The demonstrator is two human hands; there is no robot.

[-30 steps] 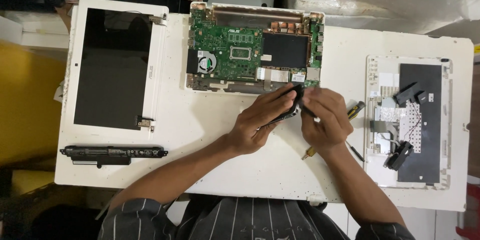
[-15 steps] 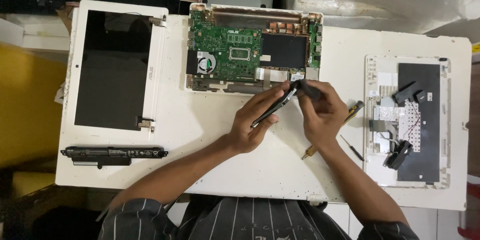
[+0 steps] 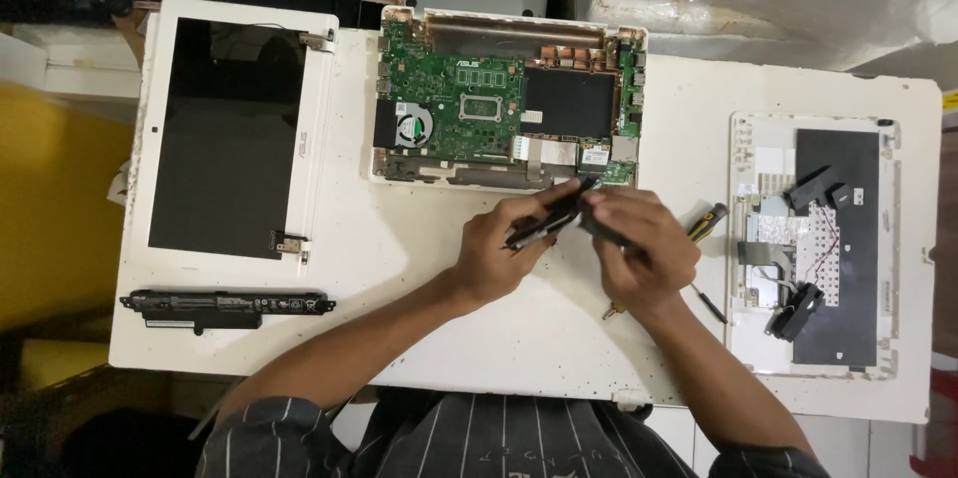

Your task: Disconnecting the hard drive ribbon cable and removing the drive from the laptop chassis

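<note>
My left hand point(image 3: 504, 248) and my right hand point(image 3: 647, 250) together hold a thin black flat part point(image 3: 547, 222). It is tilted on edge over the white table point(image 3: 399, 268), just in front of the opened laptop base point(image 3: 504, 99). The left hand grips its lower left end and the right hand pinches its upper right end. The laptop base lies open, showing a green circuit board, a fan and a black rectangular panel.
A detached white screen lid point(image 3: 230, 134) lies at the left, with a long black battery point(image 3: 225, 303) below it. A white keyboard cover point(image 3: 818, 243) holding loose black parts lies at the right. A yellow-and-black screwdriver point(image 3: 707, 222) rests beside my right hand.
The black part was held flat and close between both hands; it has since been turned on edge and tilted. My right hand has shifted slightly to the right and down.
</note>
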